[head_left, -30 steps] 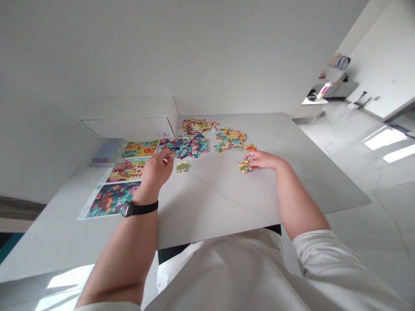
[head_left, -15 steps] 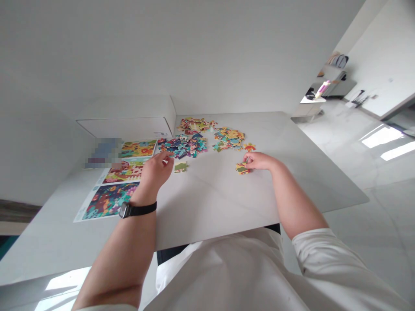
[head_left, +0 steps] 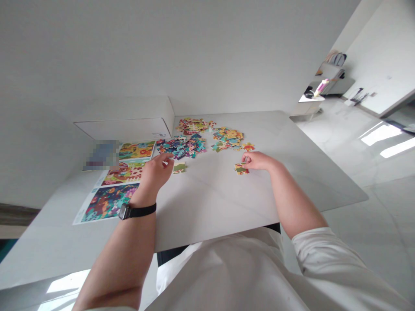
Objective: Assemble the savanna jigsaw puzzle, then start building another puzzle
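My right hand point(head_left: 257, 160) pinches a red, yellow and green puzzle piece point(head_left: 241, 169) lying on the table, its fingertips at the upper right corner. My left hand point(head_left: 158, 169) hovers or rests over the edge of the printed sheet, fingers loosely curled with a gap between thumb and forefinger; nothing shows in it. Just right of it lies a green puzzle piece point(head_left: 180, 167). Beyond that hand spreads a pile of dark blue and teal pieces point(head_left: 184, 146). An orange and red piece point(head_left: 248, 147) sits just past my right hand.
Farther back are a red and green pile point(head_left: 193, 125) and a yellow-orange pile point(head_left: 229, 136). Printed reference pictures point(head_left: 108, 201) lie on the left, with a blurred-out object point(head_left: 102, 154) beside them. A white box point(head_left: 121, 127) stands against the wall on the grey table point(head_left: 207, 203).
The view has shifted very slightly. My right hand and the piece under its fingertips look almost unchanged, the piece perhaps turned a little. My left hand stays in place.
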{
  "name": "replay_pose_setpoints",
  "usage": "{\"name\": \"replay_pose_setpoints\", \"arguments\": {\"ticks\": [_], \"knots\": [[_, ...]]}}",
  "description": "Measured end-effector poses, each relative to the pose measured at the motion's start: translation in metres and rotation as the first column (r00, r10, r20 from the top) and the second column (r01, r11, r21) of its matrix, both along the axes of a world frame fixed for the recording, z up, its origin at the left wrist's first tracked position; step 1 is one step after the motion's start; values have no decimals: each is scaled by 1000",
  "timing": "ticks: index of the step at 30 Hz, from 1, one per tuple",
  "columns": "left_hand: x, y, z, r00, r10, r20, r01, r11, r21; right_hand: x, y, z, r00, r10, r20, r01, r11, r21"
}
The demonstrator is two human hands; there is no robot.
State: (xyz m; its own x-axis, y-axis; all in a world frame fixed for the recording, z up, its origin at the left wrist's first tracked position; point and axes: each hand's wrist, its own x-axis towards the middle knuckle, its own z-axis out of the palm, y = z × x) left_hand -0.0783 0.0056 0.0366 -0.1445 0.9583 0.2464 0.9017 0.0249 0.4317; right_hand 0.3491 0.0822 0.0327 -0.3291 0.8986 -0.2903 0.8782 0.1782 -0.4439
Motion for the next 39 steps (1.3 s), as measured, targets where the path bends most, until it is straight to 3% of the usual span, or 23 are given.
{"name": "replay_pose_setpoints", "arguments": {"ticks": [15,20,23,26,34,39], "knots": [[-1,1,-4,1000,-25,3,25,1000,-10,2,1,1,997,42,-68,-46,998,-51],[-2,1,-3,999,-33,4,33,999,3,12,8,-2,996,-53,-77,61,993,102],[-1,1,-5,999,-38,-3,38,999,10,18,16,-8,984,-171,-56,179,952,248],[0,1,-5,999,-37,-8,37,999,16,20,23,-18,979,-205,3,189,909,371],[2,0,-4,999,-50,5,50,999,-5,9,26,-33,971,-222,90,174,912,373],[3,1,-8,993,-117,5,117,993,25,1,27,-38,969,-232,83,189,915,357]]}}
